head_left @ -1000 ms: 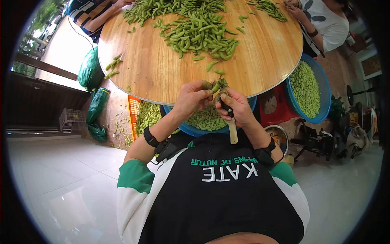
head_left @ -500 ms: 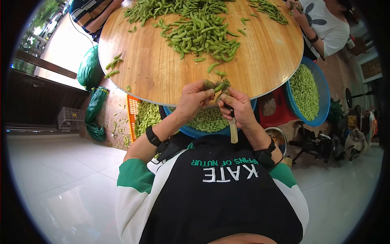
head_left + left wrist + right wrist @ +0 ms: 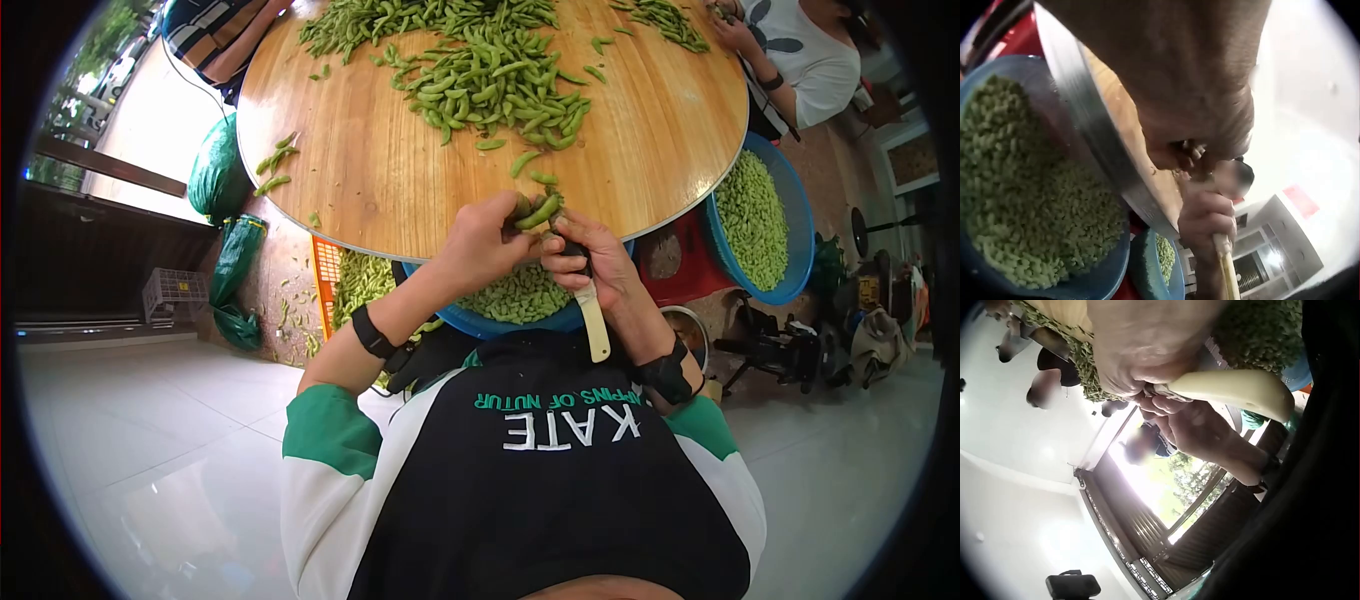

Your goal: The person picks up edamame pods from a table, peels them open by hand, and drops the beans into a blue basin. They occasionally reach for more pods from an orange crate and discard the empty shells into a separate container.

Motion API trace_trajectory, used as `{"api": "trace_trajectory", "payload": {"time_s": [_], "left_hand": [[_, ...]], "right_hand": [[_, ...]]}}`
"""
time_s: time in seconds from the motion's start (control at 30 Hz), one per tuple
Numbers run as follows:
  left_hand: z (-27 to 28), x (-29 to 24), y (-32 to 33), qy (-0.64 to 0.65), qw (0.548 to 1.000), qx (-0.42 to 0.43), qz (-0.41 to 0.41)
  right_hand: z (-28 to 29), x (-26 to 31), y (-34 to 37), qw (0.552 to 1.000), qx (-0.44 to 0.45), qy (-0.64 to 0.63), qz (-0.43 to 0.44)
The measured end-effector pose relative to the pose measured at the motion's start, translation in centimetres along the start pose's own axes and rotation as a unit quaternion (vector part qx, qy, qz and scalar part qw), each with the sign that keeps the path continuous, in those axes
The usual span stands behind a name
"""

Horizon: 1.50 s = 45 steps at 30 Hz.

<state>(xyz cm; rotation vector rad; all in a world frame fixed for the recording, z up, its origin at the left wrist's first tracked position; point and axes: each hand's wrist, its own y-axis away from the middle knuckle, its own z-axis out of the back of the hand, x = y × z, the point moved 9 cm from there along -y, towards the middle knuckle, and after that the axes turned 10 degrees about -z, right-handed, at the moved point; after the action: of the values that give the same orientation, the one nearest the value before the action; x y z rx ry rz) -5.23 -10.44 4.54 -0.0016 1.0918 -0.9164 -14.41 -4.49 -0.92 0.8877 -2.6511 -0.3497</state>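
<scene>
In the head view the left hand [image 3: 482,243] pinches a green pod [image 3: 540,212] at the table's near edge. Close beside it, the right hand [image 3: 600,265] grips a knife by its cream handle [image 3: 593,325], which points down toward the person's chest. The right wrist view shows that handle [image 3: 1235,390] sticking out of the right hand [image 3: 1154,344], with the left hand [image 3: 1200,431] touching near its fingers. The blade is mostly hidden by the fingers. Below both hands a blue basin of shelled beans [image 3: 515,297] is partly covered by them.
Heaped pods [image 3: 490,85] lie on the round wooden table [image 3: 350,170]. A second blue basin [image 3: 808,225] of beans stands at right, an orange basket [image 3: 326,275] of pods at left. Green sacks [image 3: 218,175] stand further left. Two other people sit across the table.
The left hand has turned so its back shows more. The right hand has shifted slightly right and down, its fingers less bunched, and the knife handle has swung right and shows longer.
</scene>
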Motion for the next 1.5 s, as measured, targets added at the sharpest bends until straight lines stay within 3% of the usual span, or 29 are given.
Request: {"api": "trace_trajectory", "payload": {"time_s": [0.03, 0.1, 0.13, 0.2, 0.23, 0.27, 0.3, 0.33, 0.4, 0.43, 0.5, 0.53, 0.6, 0.63, 0.7, 0.83, 0.9, 1.03, 1.1, 1.23, 1.3, 1.43, 1.5], "left_hand": [[0.2, -0.4, -0.2, 0.001, 1.0, 0.0, 0.002], [1.1, -2.8, -0.9, -0.099, 0.99, -0.003, -0.097], [1.3, -2.9, -0.9, -0.099, 0.99, -0.003, -0.097], [0.9, -1.0, -0.6, -0.007, 0.999, 0.037, 0.015], [0.8, -1.0, -0.7, -0.008, 0.999, 0.037, 0.014], [0.1, 1.1, 0.0, 0.133, 0.98, 0.022, 0.15], [-1.1, 2.7, 1.1, 0.269, 0.922, 0.006, 0.279], [-1.2, 2.8, 1.1, 0.269, 0.922, 0.006, 0.278], [-2.7, 3.8, 2.4, 0.349, 0.865, 0.012, 0.361], [-2.7, 4.3, 2.6, 0.35, 0.864, 0.012, 0.361], [-4.6, 3.7, 3.3, 0.568, 0.717, 0.019, 0.403], [-5.0, 3.5, 3.3, 0.568, 0.718, 0.019, 0.402], [-4.1, 3.7, 3.2, 0.44, 0.818, -0.003, 0.371], [-4.0, 3.6, 3.3, 0.439, 0.819, -0.003, 0.37], [-3.6, 3.3, 3.3, 0.347, 0.873, 0.035, 0.342], [-3.9, 2.7, 3.6, 0.318, 0.885, 0.057, 0.334], [-4.4, 3.0, 3.8, 0.4, 0.845, 0.038, 0.353], [-4.2, 2.0, 3.2, 0.383, 0.851, 0.065, 0.353], [-3.2, 1.3, 1.7, 0.294, 0.91, 0.044, 0.288], [-3.6, 0.7, 0.8, 0.283, 0.938, 0.02, 0.199], [-3.1, -0.8, 0.2, 0.227, 0.971, 0.014, 0.075], [-3.5, -1.3, 0.3, 0.213, 0.976, -0.005, 0.041], [-3.3, -0.1, 0.5, 0.275, 0.955, -0.076, 0.081]], "right_hand": [[0.1, -0.1, 0.0, 1.0, -0.002, -0.001, -0.001], [0.1, -0.2, -0.1, 1.0, 0.0, 0.008, -0.003], [0.0, -0.2, 0.0, 1.0, 0.0, 0.009, -0.003], [-0.4, -0.7, 0.0, 0.999, 0.021, -0.004, -0.023], [-0.3, -0.7, -0.1, 0.999, 0.022, -0.004, -0.023], [0.0, -0.6, -0.2, 1.0, 0.016, -0.013, -0.018], [0.2, -0.5, -0.2, 1.0, 0.01, -0.021, -0.012], [0.2, -0.4, -0.2, 1.0, 0.01, -0.02, -0.011], [0.7, -0.3, -0.1, 1.0, -0.019, 0.011, 0.003], [0.9, -0.3, -0.1, 1.0, -0.02, 0.011, 0.002], [1.5, 0.0, 0.0, 0.994, -0.057, 0.091, 0.013], [1.4, -0.1, 0.2, 0.994, -0.056, 0.091, 0.015], [2.1, 0.2, 0.7, 0.982, -0.142, 0.116, 0.046], [2.0, 0.4, 0.6, 0.982, -0.14, 0.117, 0.047], [2.2, 1.5, 1.1, 0.967, -0.172, 0.156, 0.105], [1.8, 2.3, 1.2, 0.958, -0.166, 0.189, 0.136], [1.9, 2.2, 1.3, 0.962, -0.176, 0.159, 0.139], [2.4, 2.1, 1.5, 0.964, -0.179, 0.146, 0.132], [1.8, 2.2, 1.5, 0.954, -0.181, 0.195, 0.141], [1.4, 1.8, 1.4, 0.966, -0.147, 0.168, 0.127], [1.5, 0.9, 1.0, 0.988, -0.08, 0.114, 0.067], [0.7, 0.2, 1.0, 0.998, -0.013, 0.055, 0.031], [1.2, 1.1, 2.1, 0.979, -0.126, 0.137, 0.088]]}}
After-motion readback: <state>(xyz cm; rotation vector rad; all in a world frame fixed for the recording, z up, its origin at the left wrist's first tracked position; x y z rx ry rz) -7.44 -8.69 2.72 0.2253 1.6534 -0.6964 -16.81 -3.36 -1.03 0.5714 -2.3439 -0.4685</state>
